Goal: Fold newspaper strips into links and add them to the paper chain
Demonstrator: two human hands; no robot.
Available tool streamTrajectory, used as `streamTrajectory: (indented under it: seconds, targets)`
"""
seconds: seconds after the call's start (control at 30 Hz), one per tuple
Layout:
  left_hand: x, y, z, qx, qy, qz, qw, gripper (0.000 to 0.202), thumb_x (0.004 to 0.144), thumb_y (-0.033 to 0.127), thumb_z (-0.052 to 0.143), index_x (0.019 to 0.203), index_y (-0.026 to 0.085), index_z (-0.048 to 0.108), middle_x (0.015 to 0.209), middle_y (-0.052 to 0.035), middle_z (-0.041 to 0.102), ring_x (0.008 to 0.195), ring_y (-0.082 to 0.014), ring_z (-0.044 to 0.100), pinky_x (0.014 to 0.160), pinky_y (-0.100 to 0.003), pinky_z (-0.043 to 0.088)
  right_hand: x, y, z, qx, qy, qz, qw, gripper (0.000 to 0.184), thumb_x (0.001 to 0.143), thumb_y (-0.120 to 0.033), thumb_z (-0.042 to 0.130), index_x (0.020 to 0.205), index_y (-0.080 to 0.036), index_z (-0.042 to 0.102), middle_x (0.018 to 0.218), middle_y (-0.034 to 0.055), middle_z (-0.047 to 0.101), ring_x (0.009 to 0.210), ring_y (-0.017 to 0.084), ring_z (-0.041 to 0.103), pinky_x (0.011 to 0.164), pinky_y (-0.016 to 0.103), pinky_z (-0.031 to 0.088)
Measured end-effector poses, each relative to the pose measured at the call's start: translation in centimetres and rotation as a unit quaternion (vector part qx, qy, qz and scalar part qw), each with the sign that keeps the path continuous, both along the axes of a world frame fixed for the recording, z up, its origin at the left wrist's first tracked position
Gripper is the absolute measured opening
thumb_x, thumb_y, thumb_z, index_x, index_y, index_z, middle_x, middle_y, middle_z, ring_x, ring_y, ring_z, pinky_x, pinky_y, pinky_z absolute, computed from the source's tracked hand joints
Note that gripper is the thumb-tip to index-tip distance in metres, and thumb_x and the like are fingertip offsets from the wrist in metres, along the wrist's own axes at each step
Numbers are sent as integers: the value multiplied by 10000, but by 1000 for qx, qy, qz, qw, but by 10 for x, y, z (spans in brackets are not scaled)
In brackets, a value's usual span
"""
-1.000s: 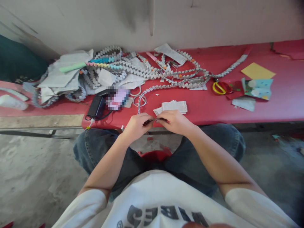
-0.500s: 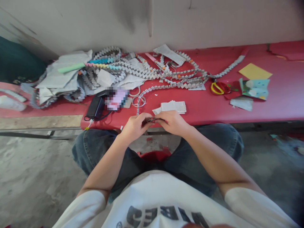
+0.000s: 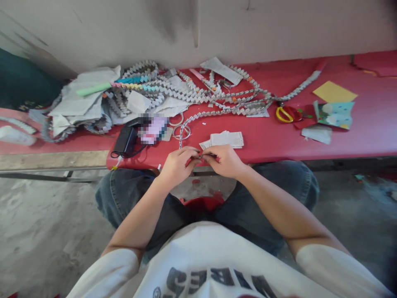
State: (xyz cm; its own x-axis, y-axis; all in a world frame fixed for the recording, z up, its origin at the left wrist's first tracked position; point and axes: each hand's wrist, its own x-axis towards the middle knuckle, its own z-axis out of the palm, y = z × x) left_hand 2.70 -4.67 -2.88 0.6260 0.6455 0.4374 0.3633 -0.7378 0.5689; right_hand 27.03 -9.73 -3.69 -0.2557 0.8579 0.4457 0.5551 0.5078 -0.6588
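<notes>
A long folded-paper chain (image 3: 198, 116) in grey and white curves down the red bench and runs behind my left hand (image 3: 178, 164). The fingers and thumb of that hand are pinched on the chain's near end, which is mostly hidden by them. My right hand (image 3: 228, 160) meets it fingertip to fingertip, its thumb and fingers also pinched at the same spot. Whatever lies between the right fingertips is too small to make out. Just beyond the right hand lies a stack of white paper strips (image 3: 228, 139).
More paper chains (image 3: 192, 96) and folded sheets (image 3: 83, 93) crowd the back left of the red bench (image 3: 263, 145). Near the left hand are a black adapter (image 3: 124, 140), a blurred-out phone (image 3: 152, 129) and a wire ring (image 3: 185, 132). Yellow-handled scissors (image 3: 283, 116) and coloured papers (image 3: 335, 92) lie right.
The fingertips of both hands have shifted slightly, and less of the dark strip shows between them. The view has moved a touch; the things on the bench stay put.
</notes>
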Motion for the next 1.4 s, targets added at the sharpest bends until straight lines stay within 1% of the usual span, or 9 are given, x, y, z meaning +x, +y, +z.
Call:
streamTrajectory:
  seconds: [0.27,0.43,0.67,0.87,1.0,1.13,1.23,1.3,1.4]
  targets:
    - [-1,-3,13,30,141,11,990,143,1019,101,586,1040,178,705,986,-106,834,852,-236,795,739,-327,530,-7,-2,-4,44,-52,-8,998,181,1076,-233,645,1011,-193,809,894,75,860,758,226,792,719,337,532]
    - [-5,-2,12,-37,52,-17,998,101,1063,280,683,1004,199,697,917,-39,817,797,-152,780,743,-253,564,-3,-1,-2,52,-59,-2,997,185,1099,-256,640,1045,-202,808,873,65,857,744,222,791,728,342,553]
    - [-14,1,13,-48,-2,-38,998,232,1071,302,726,1283,207,732,1034,-58,881,933,-149,865,855,-230,637,-4,-3,3,75,-41,11,996,154,1068,-215,659,1054,-191,810,876,57,867,757,232,817,736,351,576]
    - [-6,-3,14,-122,-78,1,989,184,960,285,812,1110,179,825,918,-56,864,792,-139,809,797,-254,652,-8,-8,9,48,43,4,998,167,1106,-267,662,1013,-218,792,847,36,850,729,186,784,722,309,581]
    - [4,-9,10,-310,-161,43,936,231,860,359,916,939,174,803,774,-20,799,653,-116,718,631,-242,589,-11,-12,9,68,78,-40,994,177,1117,-282,663,1015,-234,800,872,37,863,727,184,777,708,314,587]
    - [18,-17,6,-518,-274,39,809,424,727,453,1018,896,186,735,672,29,722,469,-65,548,474,-221,426,-11,-12,4,144,30,-66,987,157,1128,-286,649,1056,-246,783,897,55,871,736,205,776,721,353,583]
    - [26,-21,7,-570,-352,19,742,506,692,516,1031,920,205,704,655,66,621,487,-38,465,506,-219,376,-11,-11,3,192,16,-73,979,95,1115,-237,669,1083,-238,759,904,60,870,716,201,763,694,353,557]
    - [29,-24,8,-577,-370,18,728,531,697,554,1022,876,218,653,643,84,489,536,-37,413,544,-225,381,-11,-10,3,216,0,-72,974,84,1109,-214,669,1088,-235,748,897,60,867,709,201,760,693,357,552]
    - [33,-26,8,-559,-357,31,748,569,750,597,970,835,234,539,671,86,349,608,-53,355,621,-247,467,-12,-10,3,236,-53,-61,968,126,1116,-224,636,1045,-245,738,837,46,849,692,203,755,698,369,549]
